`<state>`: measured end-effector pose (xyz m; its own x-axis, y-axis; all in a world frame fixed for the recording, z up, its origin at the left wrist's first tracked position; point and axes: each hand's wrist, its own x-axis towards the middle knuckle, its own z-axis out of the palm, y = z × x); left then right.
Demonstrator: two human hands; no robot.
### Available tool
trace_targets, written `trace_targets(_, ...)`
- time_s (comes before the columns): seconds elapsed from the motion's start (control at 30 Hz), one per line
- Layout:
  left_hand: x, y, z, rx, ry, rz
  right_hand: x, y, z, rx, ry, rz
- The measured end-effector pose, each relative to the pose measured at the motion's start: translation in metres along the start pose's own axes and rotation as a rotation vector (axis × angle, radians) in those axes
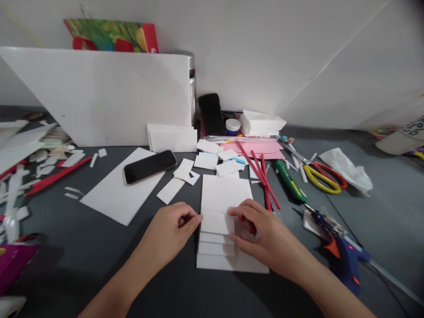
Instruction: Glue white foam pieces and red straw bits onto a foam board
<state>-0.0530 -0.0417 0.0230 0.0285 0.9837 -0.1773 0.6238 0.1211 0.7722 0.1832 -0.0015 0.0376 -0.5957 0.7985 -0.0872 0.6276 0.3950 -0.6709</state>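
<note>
A small white card piece (216,223) lies over the upper end of a stepped stack of similar white strips (216,248). These rest on a larger white sheet (228,190) in front of me. My left hand (175,227) is closed, its thumb and forefinger pinched at the card's left edge. On the opposite side, my right hand (265,232) holds the card's right edge, forefinger at the upper corner and thumb at the lower one. The other fingers of both hands are curled in.
A phone (150,166) lies on another white sheet (122,190) to the left. At right are a green cutter (289,182), scissors (321,179) and a blue glue gun (347,256). Red sticks (265,181) and several white offcuts (170,190) lie around. A white board (115,97) stands behind.
</note>
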Motion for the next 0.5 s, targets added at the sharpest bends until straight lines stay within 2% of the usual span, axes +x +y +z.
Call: trace_targets(0.5,-0.0001,-0.0018,0.0011,0.0,0.008,0.024,0.0015,0.0001,0.0004,-0.023,0.003,-0.017)
